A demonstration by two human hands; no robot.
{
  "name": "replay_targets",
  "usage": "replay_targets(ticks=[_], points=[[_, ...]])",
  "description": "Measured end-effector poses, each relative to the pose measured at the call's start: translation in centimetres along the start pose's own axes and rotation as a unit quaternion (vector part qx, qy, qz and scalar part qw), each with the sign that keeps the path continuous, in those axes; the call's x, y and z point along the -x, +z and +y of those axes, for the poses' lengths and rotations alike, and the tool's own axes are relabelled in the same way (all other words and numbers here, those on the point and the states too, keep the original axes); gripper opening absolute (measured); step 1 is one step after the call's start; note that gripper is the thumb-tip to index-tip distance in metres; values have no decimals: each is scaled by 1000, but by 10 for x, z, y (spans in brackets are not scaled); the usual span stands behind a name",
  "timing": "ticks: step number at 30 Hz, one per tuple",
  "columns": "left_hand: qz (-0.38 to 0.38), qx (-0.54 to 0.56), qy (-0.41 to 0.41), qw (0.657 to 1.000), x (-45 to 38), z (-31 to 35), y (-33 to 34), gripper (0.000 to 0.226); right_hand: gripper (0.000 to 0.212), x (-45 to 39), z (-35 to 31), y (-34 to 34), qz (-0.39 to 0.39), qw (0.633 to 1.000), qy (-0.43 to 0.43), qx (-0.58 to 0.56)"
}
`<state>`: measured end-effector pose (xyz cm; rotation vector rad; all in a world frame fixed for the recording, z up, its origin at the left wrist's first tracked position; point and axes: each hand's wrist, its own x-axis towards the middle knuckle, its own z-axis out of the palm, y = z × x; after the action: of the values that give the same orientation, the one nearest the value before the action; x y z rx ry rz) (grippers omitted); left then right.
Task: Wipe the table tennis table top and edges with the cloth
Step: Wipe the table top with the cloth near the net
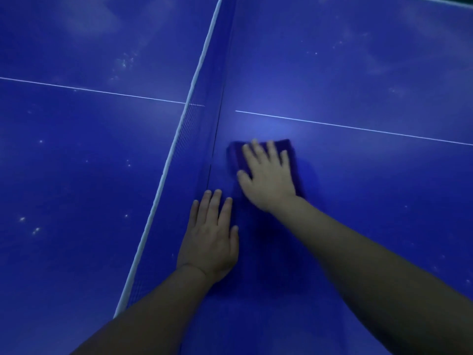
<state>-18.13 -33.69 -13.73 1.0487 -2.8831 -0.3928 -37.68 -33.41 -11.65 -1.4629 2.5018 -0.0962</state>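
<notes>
Two bare forearms reach in from the bottom of the frame over a blue table tennis worktop (358,201) under dim light. Nearest, the left hand (210,237) lies flat with straight, close-set fingers, palm down on the bare surface just beside the foot of the net (179,139); it holds nothing and appears to serve as a brace. Just beyond it, the right hand (266,175) spreads its fingers wide and presses down on a folded purple cloth (289,149), which lies flat on the near half, close to the net and short of the white centre line (358,128). The fingers are straight rather than curled round the fabric. The cloth shows at the fingertips and along the hand's right side; the rest is hidden under the palm. It looks soft, thin and light, likely to bunch or slide out if pushed from one corner, so a broad, flat palm over its middle seems the surest hold, with the edges pinched only for working the table's rim. Beyond the net, the far half carries scattered pale specks and smudges (125,62), which suggests much of the wiping remains. The table's outer edges are not in view.
</notes>
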Motion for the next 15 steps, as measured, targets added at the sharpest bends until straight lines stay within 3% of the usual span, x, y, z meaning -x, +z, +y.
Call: replay_targets(ticks=[2,3,6,9,12,15], points=[[-3,2,2,1000,-1,0,0,60,67,33,12,5,-14,994,-111,15],[-2,4,2,1000,-1,-1,0,60,69,47,27,4,-13,992,-122,14],[-6,5,-1,1000,1,1,-1,59,76,21,67,-10,2,1000,1,4],[-12,4,-3,1000,1,1,-1,59,70,-61,43,-20,-5,992,119,-36],[-11,5,-7,1000,1,1,1,60,66,-82,-5,-16,-6,1000,20,-17],[-9,19,-4,1000,0,1,-2,60,66,-12,10,-2,4,995,-96,7]])
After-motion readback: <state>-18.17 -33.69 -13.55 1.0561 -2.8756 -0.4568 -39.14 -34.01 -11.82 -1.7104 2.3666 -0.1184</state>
